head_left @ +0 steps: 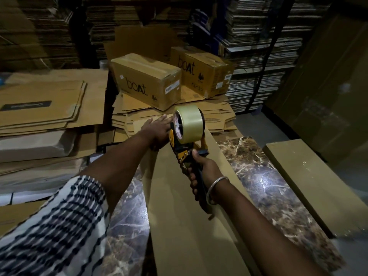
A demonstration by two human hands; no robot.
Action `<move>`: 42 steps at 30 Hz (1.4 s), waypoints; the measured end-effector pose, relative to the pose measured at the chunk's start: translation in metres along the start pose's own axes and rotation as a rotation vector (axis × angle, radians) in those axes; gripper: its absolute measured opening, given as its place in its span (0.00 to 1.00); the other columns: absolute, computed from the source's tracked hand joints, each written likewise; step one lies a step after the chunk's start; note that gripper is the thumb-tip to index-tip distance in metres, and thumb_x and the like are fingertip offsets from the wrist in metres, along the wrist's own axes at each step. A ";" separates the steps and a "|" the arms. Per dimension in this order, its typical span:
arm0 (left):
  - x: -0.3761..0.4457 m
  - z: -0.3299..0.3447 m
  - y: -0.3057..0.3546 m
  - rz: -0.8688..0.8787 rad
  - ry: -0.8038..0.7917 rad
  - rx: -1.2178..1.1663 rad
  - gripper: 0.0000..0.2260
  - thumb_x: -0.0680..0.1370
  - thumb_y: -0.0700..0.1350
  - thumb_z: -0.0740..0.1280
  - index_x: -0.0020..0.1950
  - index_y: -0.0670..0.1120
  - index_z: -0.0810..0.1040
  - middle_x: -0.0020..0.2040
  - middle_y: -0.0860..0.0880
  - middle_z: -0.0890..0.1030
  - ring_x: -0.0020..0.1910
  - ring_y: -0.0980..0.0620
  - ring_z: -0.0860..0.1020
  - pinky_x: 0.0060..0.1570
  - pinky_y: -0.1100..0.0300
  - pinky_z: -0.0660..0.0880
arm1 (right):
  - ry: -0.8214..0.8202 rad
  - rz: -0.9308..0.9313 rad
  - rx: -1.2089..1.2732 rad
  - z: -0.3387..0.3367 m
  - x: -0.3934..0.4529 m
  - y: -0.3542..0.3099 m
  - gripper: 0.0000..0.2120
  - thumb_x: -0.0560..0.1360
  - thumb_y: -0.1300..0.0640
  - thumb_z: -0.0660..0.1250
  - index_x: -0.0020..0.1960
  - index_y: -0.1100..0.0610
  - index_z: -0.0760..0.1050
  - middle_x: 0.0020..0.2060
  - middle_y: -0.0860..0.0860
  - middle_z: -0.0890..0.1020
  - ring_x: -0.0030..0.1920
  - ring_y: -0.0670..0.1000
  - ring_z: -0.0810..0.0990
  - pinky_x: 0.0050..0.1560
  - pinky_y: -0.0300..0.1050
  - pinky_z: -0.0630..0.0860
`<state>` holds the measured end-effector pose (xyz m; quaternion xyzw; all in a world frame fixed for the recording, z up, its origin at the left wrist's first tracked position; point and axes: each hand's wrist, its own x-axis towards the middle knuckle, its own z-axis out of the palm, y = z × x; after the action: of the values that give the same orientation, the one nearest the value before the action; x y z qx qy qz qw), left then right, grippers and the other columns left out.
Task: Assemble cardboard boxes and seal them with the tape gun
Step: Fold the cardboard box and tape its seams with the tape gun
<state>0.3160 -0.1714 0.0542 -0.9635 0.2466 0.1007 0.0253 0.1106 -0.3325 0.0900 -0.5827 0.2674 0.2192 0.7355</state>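
the tape gun [186,154] in my right hand [203,170] has a yellow and black frame and a pale, clear-yellowish roll with a red and white core label. the long box [179,206] under it is plain tan. the floor [264,176] beside it is dark brown marble with white veins. my left sleeve [59,226] is white with rows of black wavy stripes. a silver bangle [216,188] circles my right wrist. the two sealed boxes [147,80] at the far end are tan with black "boat" lettering and white labels.
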 end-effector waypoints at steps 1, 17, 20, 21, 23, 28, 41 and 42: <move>-0.002 0.000 0.001 0.003 0.008 0.011 0.27 0.85 0.54 0.53 0.82 0.53 0.49 0.82 0.54 0.47 0.81 0.51 0.43 0.76 0.39 0.48 | -0.001 0.003 0.001 -0.002 -0.004 0.004 0.28 0.77 0.33 0.61 0.30 0.55 0.66 0.26 0.51 0.65 0.24 0.49 0.59 0.29 0.42 0.54; -0.048 0.015 0.035 0.138 0.141 -0.044 0.34 0.77 0.67 0.44 0.81 0.55 0.55 0.81 0.52 0.56 0.80 0.49 0.54 0.75 0.36 0.50 | 0.003 -0.050 -0.026 -0.026 -0.051 0.060 0.26 0.78 0.37 0.63 0.33 0.56 0.69 0.25 0.53 0.67 0.23 0.51 0.60 0.27 0.41 0.56; -0.058 0.019 0.035 0.112 0.102 -0.088 0.28 0.80 0.64 0.51 0.80 0.59 0.56 0.81 0.56 0.55 0.80 0.52 0.52 0.73 0.32 0.44 | 0.004 -0.052 -0.028 -0.024 -0.052 0.059 0.25 0.79 0.38 0.63 0.34 0.57 0.68 0.25 0.53 0.67 0.22 0.51 0.60 0.27 0.41 0.57; -0.055 0.021 0.033 0.100 0.081 -0.092 0.27 0.81 0.63 0.51 0.80 0.60 0.56 0.81 0.57 0.54 0.80 0.53 0.50 0.72 0.30 0.43 | 0.005 -0.052 -0.030 -0.024 -0.052 0.059 0.25 0.79 0.38 0.63 0.34 0.57 0.68 0.25 0.53 0.67 0.22 0.51 0.60 0.26 0.40 0.57; -0.047 0.024 0.028 0.102 0.047 -0.064 0.28 0.79 0.65 0.50 0.79 0.62 0.56 0.81 0.59 0.53 0.80 0.54 0.49 0.70 0.28 0.42 | -0.005 -0.055 -0.035 -0.025 -0.051 0.056 0.25 0.79 0.38 0.62 0.33 0.56 0.68 0.25 0.53 0.67 0.22 0.51 0.60 0.26 0.39 0.57; -0.027 0.023 0.014 0.078 0.020 0.026 0.28 0.80 0.64 0.53 0.80 0.61 0.55 0.81 0.59 0.51 0.80 0.55 0.47 0.69 0.25 0.43 | -0.004 -0.018 -0.061 -0.019 -0.037 0.042 0.26 0.78 0.36 0.62 0.32 0.55 0.68 0.25 0.52 0.66 0.23 0.50 0.60 0.26 0.39 0.56; -0.006 0.006 -0.010 0.029 -0.127 0.167 0.33 0.80 0.66 0.55 0.81 0.58 0.49 0.82 0.54 0.44 0.81 0.49 0.44 0.68 0.23 0.49 | -0.051 0.058 -0.081 -0.022 -0.020 0.020 0.28 0.76 0.32 0.63 0.30 0.54 0.67 0.26 0.51 0.65 0.24 0.50 0.59 0.28 0.42 0.55; -0.006 0.006 -0.011 0.045 -0.148 0.177 0.35 0.77 0.70 0.52 0.81 0.60 0.46 0.82 0.54 0.42 0.81 0.48 0.43 0.68 0.23 0.50 | -0.060 0.062 -0.077 -0.029 -0.026 0.024 0.28 0.76 0.32 0.62 0.30 0.54 0.67 0.26 0.51 0.66 0.24 0.50 0.59 0.28 0.42 0.55</move>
<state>0.3145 -0.1583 0.0498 -0.9417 0.2736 0.1498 0.1263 0.0716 -0.3552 0.0843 -0.5954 0.2544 0.2692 0.7130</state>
